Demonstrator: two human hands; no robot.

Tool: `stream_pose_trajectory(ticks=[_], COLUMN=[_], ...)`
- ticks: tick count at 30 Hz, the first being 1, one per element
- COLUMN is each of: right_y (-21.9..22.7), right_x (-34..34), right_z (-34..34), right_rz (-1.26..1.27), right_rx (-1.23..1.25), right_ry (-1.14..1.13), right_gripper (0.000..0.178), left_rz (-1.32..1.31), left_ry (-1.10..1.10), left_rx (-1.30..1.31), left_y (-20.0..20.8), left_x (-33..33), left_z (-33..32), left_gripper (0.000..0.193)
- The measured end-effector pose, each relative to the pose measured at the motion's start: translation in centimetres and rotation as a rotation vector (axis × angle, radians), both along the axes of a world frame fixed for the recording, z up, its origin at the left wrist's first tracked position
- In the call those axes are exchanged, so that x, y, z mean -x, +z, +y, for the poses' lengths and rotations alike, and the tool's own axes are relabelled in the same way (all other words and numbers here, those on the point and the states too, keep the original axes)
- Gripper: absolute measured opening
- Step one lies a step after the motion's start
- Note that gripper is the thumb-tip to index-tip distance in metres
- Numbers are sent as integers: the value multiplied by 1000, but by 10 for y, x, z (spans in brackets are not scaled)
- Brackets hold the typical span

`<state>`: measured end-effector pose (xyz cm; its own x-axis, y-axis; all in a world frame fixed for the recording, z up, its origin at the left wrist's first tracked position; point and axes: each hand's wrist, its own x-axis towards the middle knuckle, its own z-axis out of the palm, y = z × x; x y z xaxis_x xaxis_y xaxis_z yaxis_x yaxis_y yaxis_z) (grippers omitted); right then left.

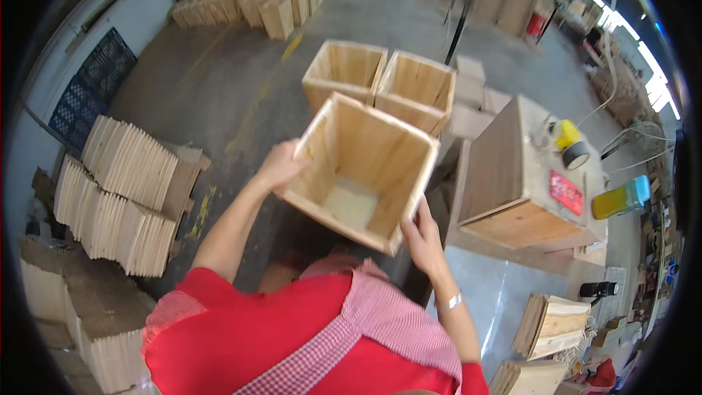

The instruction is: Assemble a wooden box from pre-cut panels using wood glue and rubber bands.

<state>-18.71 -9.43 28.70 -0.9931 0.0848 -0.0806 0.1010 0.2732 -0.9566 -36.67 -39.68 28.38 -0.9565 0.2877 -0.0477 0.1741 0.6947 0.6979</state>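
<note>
Between my two hands I hold an open-topped wooden box (406,148) with sides that narrow toward its pale bottom. Its opening is tilted toward me, and the inside looks bare. My left hand (284,167) grips the left wall near the rim, some of its fingers hidden behind the wood. On the right wall, lower down, my right hand (423,234) is closed with the thumb on the outside. Just beyond stand two similar wooden boxes, a left one (344,66) and a right one (420,84), side by side with their openings up.
Stacks of wooden panels (135,164) stand on the left. At right, a wooden cabinet (504,168) carries a yellow tape roll (569,135) and a red card (566,192). A yellow-green bottle (621,197) is beside it. Rows of boxes (278,14) stand far back; a metal-topped table (482,285) is near right.
</note>
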Motion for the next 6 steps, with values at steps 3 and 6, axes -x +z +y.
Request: stream_pose_trajectory(ticks=[3, 6], right_y=[-80, -118], right_x=[75, 153], right_z=[-25, -41], right_rz=[-17, -273], right_rx=[22, 22], right_ry=[119, 245], right_gripper=[66, 76], left_rz=[5, -165], left_ry=[125, 267], left_rx=[80, 170], left_y=[-49, -109], left_x=[36, 91], left_z=[-47, -76], left_gripper=[39, 46])
